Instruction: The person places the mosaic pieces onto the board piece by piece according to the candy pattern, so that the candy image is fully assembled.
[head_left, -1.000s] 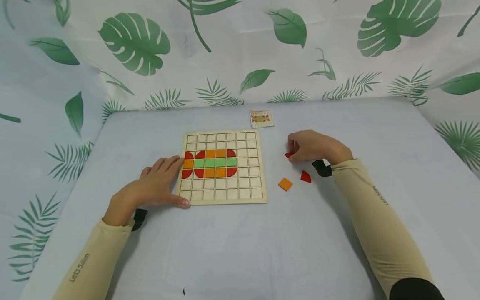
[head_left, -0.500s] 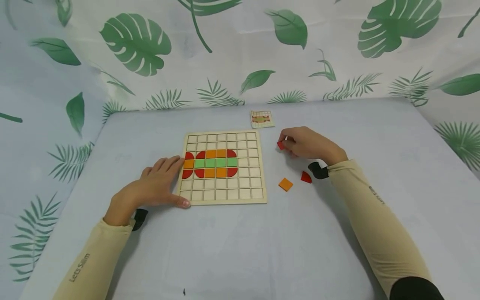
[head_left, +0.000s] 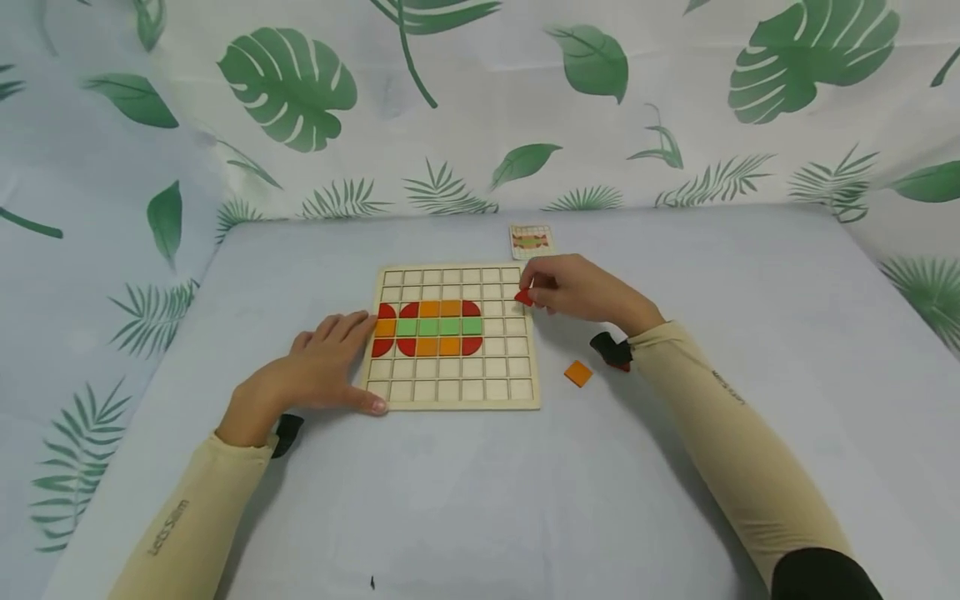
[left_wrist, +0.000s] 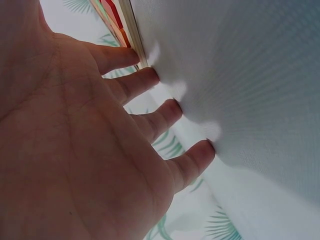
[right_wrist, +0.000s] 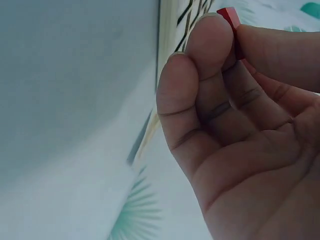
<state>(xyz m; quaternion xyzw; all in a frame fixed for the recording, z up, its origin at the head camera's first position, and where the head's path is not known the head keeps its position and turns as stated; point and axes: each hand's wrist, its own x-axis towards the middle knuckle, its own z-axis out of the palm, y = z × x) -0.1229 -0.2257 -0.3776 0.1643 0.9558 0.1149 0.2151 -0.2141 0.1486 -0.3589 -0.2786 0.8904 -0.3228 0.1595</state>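
Observation:
A wooden grid board (head_left: pixel 497 390) lies on the table, with red, orange and green tiles filling part of its left and middle cells. My left hand (head_left: pixel 318 367) rests along the board's left edge, fingers spread and thumb at the near left corner. In the left wrist view the fingertips (left_wrist: pixel 148 74) touch the tabletop beside the board's side. My right hand (head_left: pixel 581 287) pinches a red tile (head_left: pixel 524 297) between thumb and fingers over the board's upper right edge. The same red tile (right_wrist: pixel 230 20) shows at the fingertips in the right wrist view.
A small pattern card (head_left: pixel 532 241) lies behind the board's far right corner. An orange square tile (head_left: pixel 578 373) sits right of the board. Another red tile (head_left: pixel 622 367) is mostly hidden under the right wrist's black strap (head_left: pixel 609 347). A leaf-print cloth (head_left: pixel 465 100) hangs behind the table.
My right hand has carried the red tile leftward from the table to the board's right edge. The left hand stays in place on the board. The head view has shifted slightly.

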